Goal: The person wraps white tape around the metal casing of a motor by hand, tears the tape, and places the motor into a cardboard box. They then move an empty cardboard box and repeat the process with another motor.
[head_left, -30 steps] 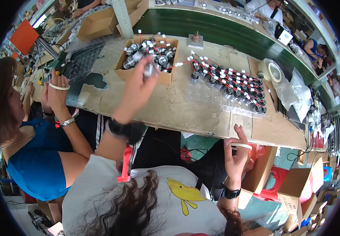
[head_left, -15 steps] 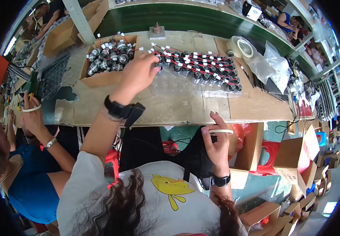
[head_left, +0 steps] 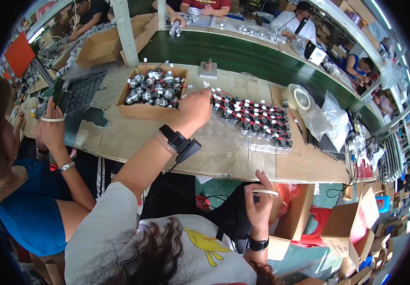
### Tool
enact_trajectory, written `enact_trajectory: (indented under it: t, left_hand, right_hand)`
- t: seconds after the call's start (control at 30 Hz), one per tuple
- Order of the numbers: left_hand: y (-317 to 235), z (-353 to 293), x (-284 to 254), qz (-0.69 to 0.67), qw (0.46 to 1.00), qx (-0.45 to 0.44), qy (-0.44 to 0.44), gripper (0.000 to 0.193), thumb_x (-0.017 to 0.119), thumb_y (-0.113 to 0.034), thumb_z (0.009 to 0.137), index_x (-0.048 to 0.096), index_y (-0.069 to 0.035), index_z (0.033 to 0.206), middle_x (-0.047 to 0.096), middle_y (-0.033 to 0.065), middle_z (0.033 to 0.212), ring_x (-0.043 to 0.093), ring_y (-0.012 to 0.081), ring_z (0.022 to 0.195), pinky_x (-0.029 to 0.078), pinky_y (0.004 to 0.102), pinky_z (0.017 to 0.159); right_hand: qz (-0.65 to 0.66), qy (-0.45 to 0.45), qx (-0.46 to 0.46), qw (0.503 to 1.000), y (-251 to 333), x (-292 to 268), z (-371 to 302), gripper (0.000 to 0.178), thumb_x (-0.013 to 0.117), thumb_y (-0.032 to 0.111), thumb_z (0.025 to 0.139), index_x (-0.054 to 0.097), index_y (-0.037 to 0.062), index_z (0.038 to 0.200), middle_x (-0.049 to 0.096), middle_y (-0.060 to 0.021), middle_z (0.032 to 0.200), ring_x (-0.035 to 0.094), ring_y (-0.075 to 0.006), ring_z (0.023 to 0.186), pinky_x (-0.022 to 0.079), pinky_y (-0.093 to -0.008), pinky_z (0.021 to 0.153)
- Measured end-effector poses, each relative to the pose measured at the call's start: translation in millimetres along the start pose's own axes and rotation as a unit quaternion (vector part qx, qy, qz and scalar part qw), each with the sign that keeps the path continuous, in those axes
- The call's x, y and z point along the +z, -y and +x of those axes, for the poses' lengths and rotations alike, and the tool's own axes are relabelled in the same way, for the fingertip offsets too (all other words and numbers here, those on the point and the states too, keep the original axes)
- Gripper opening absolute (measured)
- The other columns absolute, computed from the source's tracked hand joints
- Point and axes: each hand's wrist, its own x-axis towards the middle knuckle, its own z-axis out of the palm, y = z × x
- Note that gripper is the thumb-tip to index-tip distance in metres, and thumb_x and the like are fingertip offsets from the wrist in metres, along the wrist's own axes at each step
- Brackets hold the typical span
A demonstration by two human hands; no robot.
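My left hand (head_left: 195, 111) reaches over the table, with closed fingers at the left end of a clear plastic tray (head_left: 216, 138). White wire connectors (head_left: 206, 85) show just past its fingertips; whether one is pinched there is hidden. Black-and-clear round parts (head_left: 254, 124) with red wires and white plugs stand in rows on the tray. Beside this hand, a cardboard box (head_left: 148, 112) holds a loose heap of similar parts (head_left: 155, 88). Below the table's front edge, my right hand (head_left: 259, 209) is raised with fingers stretched up, a thin cream ring (head_left: 267, 192) around them.
A small metal block (head_left: 208, 70) stands behind the tray. Clear bags (head_left: 334, 121) and a tape roll (head_left: 300, 97) lie at right. A co-worker in blue (head_left: 34, 213) sits close on my left. Open cartons (head_left: 295, 213) and a red stool (head_left: 313, 228) stand at lower right.
The view has tilted and shifted, so the table sits lower. My left hand has turned, its fingers now closed near the tray's left end. My right hand stays raised with the ring.
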Motion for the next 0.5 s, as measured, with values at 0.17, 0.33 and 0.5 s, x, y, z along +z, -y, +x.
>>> enact_trajectory:
  t: [0.17, 0.33, 0.5]
  left_hand:
    - [-4, -24, -40, -0.382, 0.924, 0.006, -0.020, 0.029, 0.067, -0.011, 0.083, 0.052, -0.006, 0.107, 0.064, 0.0107, 0.095, 0.064, 0.0193, 0.083, 0.053, 0.0329, 0.066]
    - [-24, -80, -50, -0.729, 0.671, -0.087, 0.105, 0.025, 0.061, -0.004, 0.090, 0.048, -0.006, 0.111, 0.060, 0.0048, 0.103, 0.059, 0.0108, 0.089, 0.051, 0.0244, 0.070]
    - [-24, -118, -44, -0.766, 0.634, -0.069, 0.077, 0.025, 0.058, -0.003, 0.092, 0.046, -0.007, 0.114, 0.058, 0.0040, 0.111, 0.058, 0.0111, 0.097, 0.052, 0.0236, 0.072]
  right_hand:
    - [0.019, 0.009, -0.005, 1.000, 6, -3, 12, 0.007, 0.062, 0.005, 0.085, 0.063, 0.0025, 0.091, 0.055, -0.0200, 0.128, 0.047, -0.0348, 0.127, 0.038, -0.0437, 0.103]
    - [0.108, 0.008, -0.039, 0.993, 19, 18, 43, 0.029, 0.064, 0.002, 0.083, 0.055, 0.0044, 0.111, 0.045, -0.0191, 0.138, 0.047, -0.0334, 0.127, 0.038, -0.0428, 0.103]
    - [0.204, 0.045, -0.061, 0.976, 40, 46, 66, 0.042, 0.064, -0.003, 0.082, 0.048, 0.0067, 0.119, 0.037, -0.0183, 0.143, 0.049, -0.0328, 0.124, 0.041, -0.0417, 0.102]
